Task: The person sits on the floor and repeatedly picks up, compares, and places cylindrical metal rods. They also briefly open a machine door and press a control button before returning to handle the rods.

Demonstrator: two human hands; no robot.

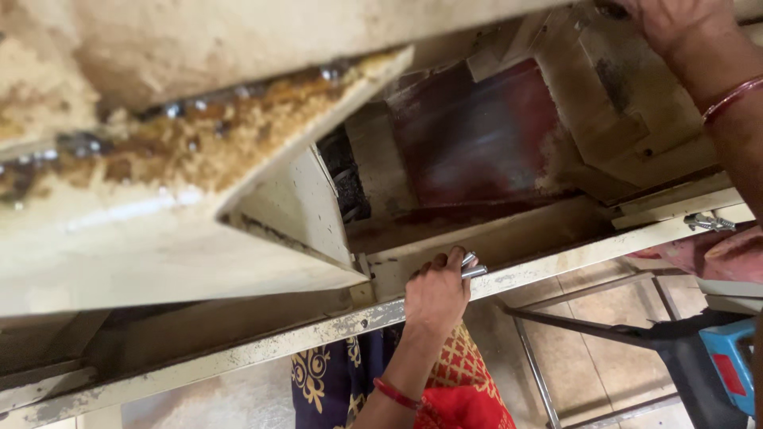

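Crusty cream hopper panel (183, 159) with brown residue hangs closest to the lens, above the frame rail (556, 262). Left hand (435, 295) is on that rail, fingers curled shut around a small metal bolt (472, 266) pinched at the rail's top edge. Right hand (675, 20) sits high above the rail on the housing; how far open it is I can't tell. Risks: bolt slips from the greasy pinch and drops below the rail to the tiled floor (604, 349); knuckles scrape the sharp rail edge.
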